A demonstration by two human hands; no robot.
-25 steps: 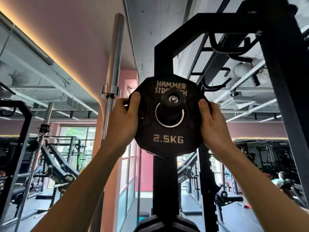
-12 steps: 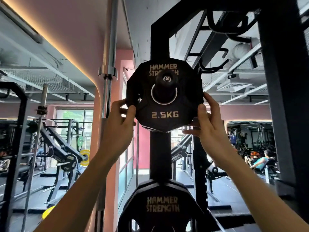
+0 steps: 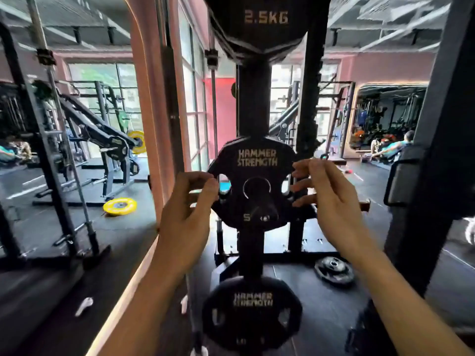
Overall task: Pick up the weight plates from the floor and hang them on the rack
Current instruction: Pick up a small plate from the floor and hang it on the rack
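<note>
1. Three black plates hung one above another on the rack upright [image 3: 254,104] in front of me: the 2.5 kg plate [image 3: 259,24] at the top edge of view, the middle plate [image 3: 257,181] at hand height, and the lowest plate [image 3: 252,312] near the floor.
2. One black floor plate [image 3: 334,272] lay flat on the mat to the lower right of the rack base, well below both hands; I judged it the next pick, with my right hand [image 3: 331,201] the nearer one.
3. Open mat surrounded that plate on its near side, while the rack's foot bar ran just behind it, so I would have reached in from the front.
4. A yellow plate [image 3: 120,206] lay flat further off to the left, past the pink pillar [image 3: 151,124].
5. My left hand [image 3: 185,214] hovered just left of the middle plate, fingers loosely curled and empty.
6. My right hand sat just right of it, fingers spread, holding nothing.
</note>
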